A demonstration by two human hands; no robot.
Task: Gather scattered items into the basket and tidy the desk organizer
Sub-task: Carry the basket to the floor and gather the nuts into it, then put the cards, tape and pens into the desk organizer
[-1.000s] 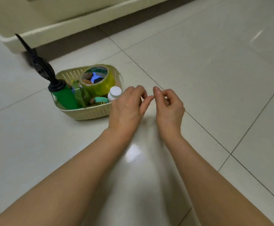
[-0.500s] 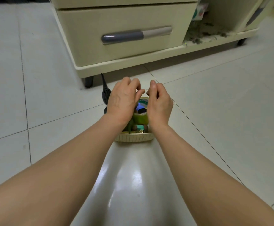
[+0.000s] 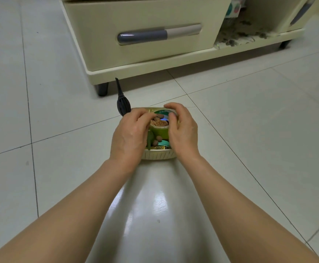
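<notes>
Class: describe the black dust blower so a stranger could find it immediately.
Start at the cream drawer cabinet. On the tiled floor before it sits a small basket. The dust blower stands at its far-left corner: the only black thing, a bulb tapering to a thin nozzle.

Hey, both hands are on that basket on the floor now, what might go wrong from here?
The black rubber bulb blower sticks out past the pale woven plastic basket's rim and might tip out if it is lifted. Small brown pieces piled inside the green roll of tape could spill, since the left hand and right hand crowd it.

Bright even light, floor glare, wide-angle distortion
</notes>
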